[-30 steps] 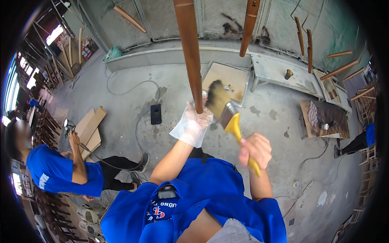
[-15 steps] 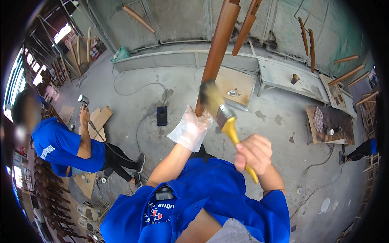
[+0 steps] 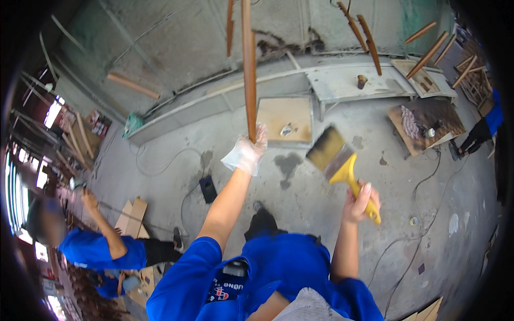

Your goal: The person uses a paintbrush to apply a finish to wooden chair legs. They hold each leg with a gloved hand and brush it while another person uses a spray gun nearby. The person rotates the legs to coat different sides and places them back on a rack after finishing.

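My left hand [image 3: 248,151], in a clear plastic glove, is closed around the lower end of a long reddish-brown wooden furniture leg [image 3: 249,80]. The leg rises from my grip past the upper edge of the view. In my bare right hand [image 3: 362,204] is the yellow handle of a wide, flat paintbrush [image 3: 342,163]. Its dark-stained bristles point up and left, apart from the wood. A second brown wooden piece [image 3: 230,29] hangs just left of the held one.
A cardboard-topped box [image 3: 284,109] sits beyond my hands. A cup [image 3: 362,81] stands on a long grey bench [image 3: 342,88]. Farther right is a stained low table [image 3: 439,125] with a cloth. A co-worker in blue [image 3: 101,243] holds a spray gun at left. Hoses cross the floor.
The brush has come off the wooden leg and swung down to the right, its flat face now showing. My left arm is stretched farther out, and the whole view has shifted.
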{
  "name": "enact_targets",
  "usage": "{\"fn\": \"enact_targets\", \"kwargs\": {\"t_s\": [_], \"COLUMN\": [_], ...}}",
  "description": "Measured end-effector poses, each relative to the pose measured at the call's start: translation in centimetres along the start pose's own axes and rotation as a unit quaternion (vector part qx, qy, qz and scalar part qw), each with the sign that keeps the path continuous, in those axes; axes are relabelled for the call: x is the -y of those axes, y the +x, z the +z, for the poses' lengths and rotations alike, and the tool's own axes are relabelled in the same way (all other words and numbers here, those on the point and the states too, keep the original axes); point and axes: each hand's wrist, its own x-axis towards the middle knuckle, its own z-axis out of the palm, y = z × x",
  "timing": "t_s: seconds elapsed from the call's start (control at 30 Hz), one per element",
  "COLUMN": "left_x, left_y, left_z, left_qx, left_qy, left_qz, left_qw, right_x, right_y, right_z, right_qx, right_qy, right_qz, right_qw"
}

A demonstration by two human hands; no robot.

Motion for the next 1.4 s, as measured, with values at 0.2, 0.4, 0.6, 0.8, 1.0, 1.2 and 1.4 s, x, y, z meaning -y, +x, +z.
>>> {"fn": "enact_targets", "kwargs": {"t_s": [0.2,0.4,0.6,0.8,1.0,1.2,1.4], "left_x": [-6.4,-14.5,-19.4,-20.9,-19.8,-16.5,-11.2], "left_y": [16.0,24.6,26.0,21.8,15.4,8.6,1.0], "left_z": [3.4,6.4,9.7,10.4,6.9,2.6,0.7], "left_qx": [-0.042,-0.02,-0.055,-0.054,-0.029,0.034,0.129], "left_qy": [0.05,0.026,0.062,0.072,0.089,0.13,0.166], "left_qz": [0.063,0.1,0.143,0.157,0.137,0.112,0.065], "left_qw": [0.996,0.994,0.986,0.983,0.986,0.985,0.975], "right_x": [-5.6,-10.5,-13.0,-10.6,0.0,8.6,18.9], "right_y": [0.3,2.8,9.9,22.0,26.7,21.8,19.5], "right_z": [4.7,14.5,23.3,39.7,51.2,46.8,42.3], "right_qx": [-0.024,-0.048,0.057,0.31,0.381,0.502,0.593], "right_qy": [-0.165,-0.203,-0.291,-0.085,-0.093,-0.072,-0.04], "right_qz": [0.04,0.069,-0.042,0.107,-0.067,-0.116,-0.063], "right_qw": [0.985,0.976,0.954,0.941,0.917,0.854,0.802]}}
